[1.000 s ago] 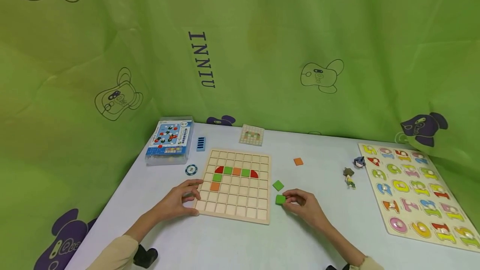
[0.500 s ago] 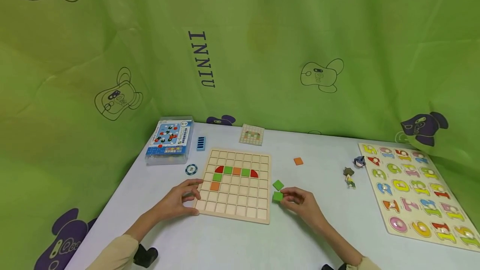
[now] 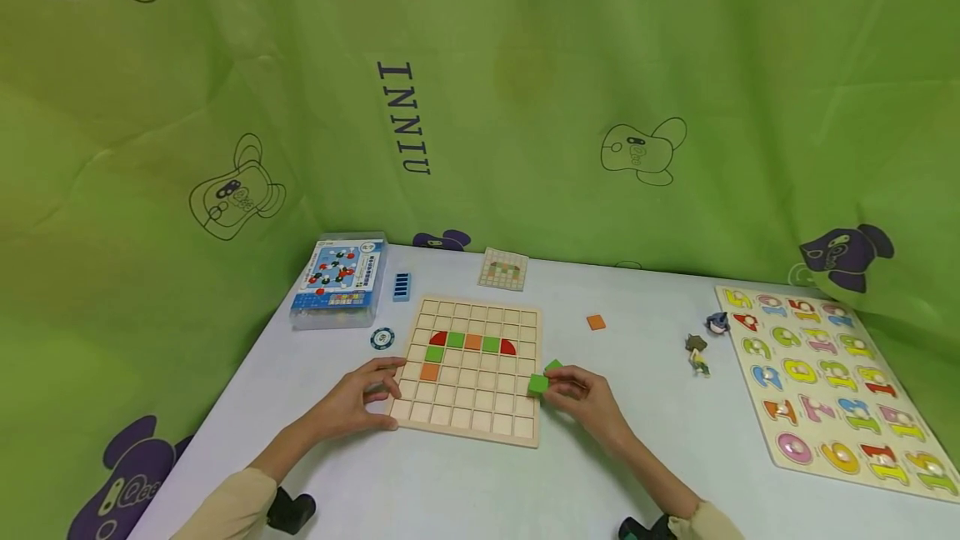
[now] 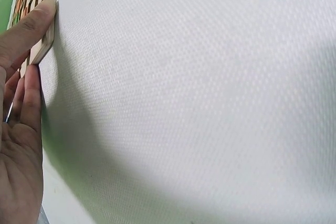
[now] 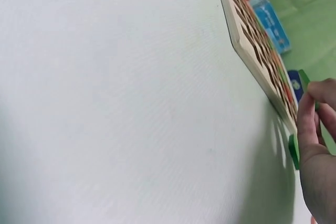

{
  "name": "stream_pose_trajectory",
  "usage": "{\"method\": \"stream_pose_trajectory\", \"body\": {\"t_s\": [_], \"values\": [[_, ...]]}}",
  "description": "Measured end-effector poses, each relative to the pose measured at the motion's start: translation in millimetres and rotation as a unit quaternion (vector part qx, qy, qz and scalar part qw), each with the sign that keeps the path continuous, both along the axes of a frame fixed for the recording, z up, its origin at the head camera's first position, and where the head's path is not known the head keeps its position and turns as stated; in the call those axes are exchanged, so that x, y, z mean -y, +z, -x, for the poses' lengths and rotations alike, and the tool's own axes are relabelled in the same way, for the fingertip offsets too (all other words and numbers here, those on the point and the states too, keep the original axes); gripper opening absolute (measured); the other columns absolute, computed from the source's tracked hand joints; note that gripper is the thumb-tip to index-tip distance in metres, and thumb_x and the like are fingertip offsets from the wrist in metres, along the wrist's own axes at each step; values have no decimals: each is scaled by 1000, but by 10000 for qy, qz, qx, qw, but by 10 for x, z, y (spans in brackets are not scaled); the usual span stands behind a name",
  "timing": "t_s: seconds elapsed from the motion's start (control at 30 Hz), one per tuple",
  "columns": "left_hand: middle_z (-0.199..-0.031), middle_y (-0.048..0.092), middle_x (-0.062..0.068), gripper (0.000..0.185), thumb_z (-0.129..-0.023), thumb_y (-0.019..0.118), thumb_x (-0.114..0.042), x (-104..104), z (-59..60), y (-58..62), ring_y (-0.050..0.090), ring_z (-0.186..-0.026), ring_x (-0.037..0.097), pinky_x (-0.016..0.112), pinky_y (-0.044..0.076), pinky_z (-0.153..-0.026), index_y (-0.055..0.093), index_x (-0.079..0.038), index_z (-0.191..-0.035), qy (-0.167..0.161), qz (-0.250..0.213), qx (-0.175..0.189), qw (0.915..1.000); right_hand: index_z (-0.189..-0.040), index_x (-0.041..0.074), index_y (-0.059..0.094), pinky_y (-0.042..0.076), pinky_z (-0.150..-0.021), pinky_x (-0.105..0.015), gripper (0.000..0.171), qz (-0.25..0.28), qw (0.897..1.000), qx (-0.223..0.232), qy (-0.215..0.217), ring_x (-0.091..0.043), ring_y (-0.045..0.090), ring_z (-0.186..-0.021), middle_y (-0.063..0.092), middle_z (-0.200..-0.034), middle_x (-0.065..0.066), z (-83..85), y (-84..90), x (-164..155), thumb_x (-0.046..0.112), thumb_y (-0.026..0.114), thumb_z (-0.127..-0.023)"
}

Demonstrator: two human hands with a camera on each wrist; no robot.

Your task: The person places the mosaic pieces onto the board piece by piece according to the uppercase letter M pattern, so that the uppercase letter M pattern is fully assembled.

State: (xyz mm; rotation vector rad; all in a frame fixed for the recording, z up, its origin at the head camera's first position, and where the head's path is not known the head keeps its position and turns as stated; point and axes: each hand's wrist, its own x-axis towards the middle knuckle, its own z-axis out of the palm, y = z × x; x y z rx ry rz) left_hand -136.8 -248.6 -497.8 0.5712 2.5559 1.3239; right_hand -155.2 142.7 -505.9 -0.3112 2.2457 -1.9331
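In the head view my left hand holds the lower left corner of a wooden grid board, thumb at the near edge and fingers along the left side. The left wrist view shows that thumb lying on the board's edge. My right hand pinches a green square tile over the board's right edge. A second green tile lies on the table just beyond, partly covered by the right fingers. Red, green and orange pieces sit in the board's squares, among them an orange tile.
A loose orange tile lies right of the board. Behind it is a pattern card. A boxed set, a blue piece and a round chip stand left. Small figures and a number puzzle are right.
My right hand has moved left with the green tile, from the table beside the board to above its right edge. The left hand has stayed at the board's corner.
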Motion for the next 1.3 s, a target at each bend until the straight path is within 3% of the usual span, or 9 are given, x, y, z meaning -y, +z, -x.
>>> {"method": "stream_pose_trajectory", "body": {"t_s": [0.47,0.83,1.03,1.3], "values": [[-145,38,18,29,-71,85,-15,9,10,-19,36,-132,44,31,50,-93,63,-14,-90,-24,-8,-113,9999,-114,-5,63,53,-72,-16,34,231,9990,324,-190,-14,64,-85,64,-108,-18,85,16,300,0,72,-82],[-146,37,18,30,-71,85,-13,-3,-13,15,35,-132,43,34,50,-93,63,-12,-91,-33,-134,-23,9999,-113,-6,62,53,-72,-16,32,510,9984,227,25,-10,63,-83,63,-106,-20,145,-1,507,0,71,-83],[-146,37,19,29,-71,84,-13,-2,-13,17,35,-132,44,34,50,-93,63,-11,-90,-28,-122,-3,9999,-111,-6,64,52,-70,-15,30,441,9990,8,-54,-10,61,-81,64,-106,-21,170,11,624,0,71,-83],[-145,37,20,30,-70,85,-12,1,-12,15,35,-132,44,34,50,-92,63,-11,-91,-60,-129,-65,9999,-110,-9,63,49,-64,-12,29,396,9991,58,-114,-11,61,-79,64,-104,-25,233,-9,762,-6,70,-82]]}}
